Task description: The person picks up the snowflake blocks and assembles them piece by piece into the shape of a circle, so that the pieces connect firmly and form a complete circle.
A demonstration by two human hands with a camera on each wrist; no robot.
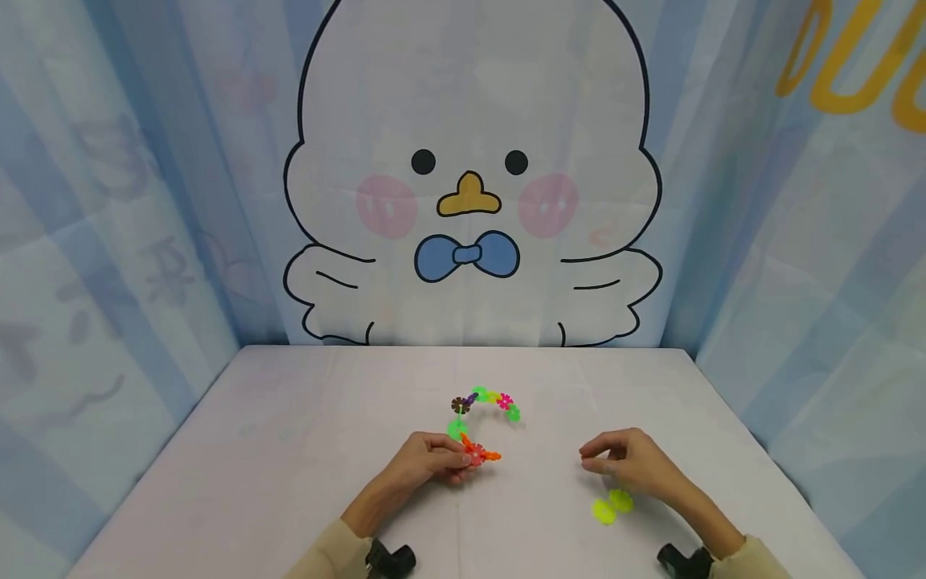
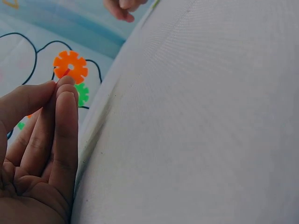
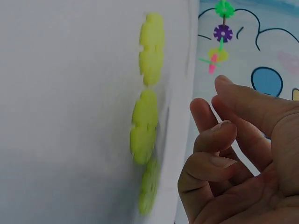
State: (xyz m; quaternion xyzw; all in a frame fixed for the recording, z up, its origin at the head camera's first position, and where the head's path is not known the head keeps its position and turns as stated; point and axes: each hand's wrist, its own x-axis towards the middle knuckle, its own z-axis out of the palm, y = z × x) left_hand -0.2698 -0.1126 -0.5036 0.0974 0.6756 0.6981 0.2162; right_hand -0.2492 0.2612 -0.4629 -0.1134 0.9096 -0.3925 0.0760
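Observation:
My left hand (image 1: 434,460) pinches a red notched plastic disc (image 1: 476,455) between thumb and fingers. Orange discs are joined to it, and one orange disc (image 2: 71,66) shows above the fingertips in the left wrist view. From there a curved chain (image 1: 460,405) of green, brown, purple, yellow and pink discs runs away across the table. My right hand (image 1: 631,462) hovers off to the right with its fingers loosely bent; nothing shows between thumb and fingertips. Yellow discs (image 1: 612,507) lie on the table just below it, and they stand out in the right wrist view (image 3: 144,127).
A white-covered table (image 1: 289,482) bears all the pieces. Behind it hangs a curtain (image 1: 470,96) with a cartoon bird, and blue-striped curtains (image 1: 108,241) close in both sides. Dark wrist devices (image 1: 394,560) sit at both cuffs.

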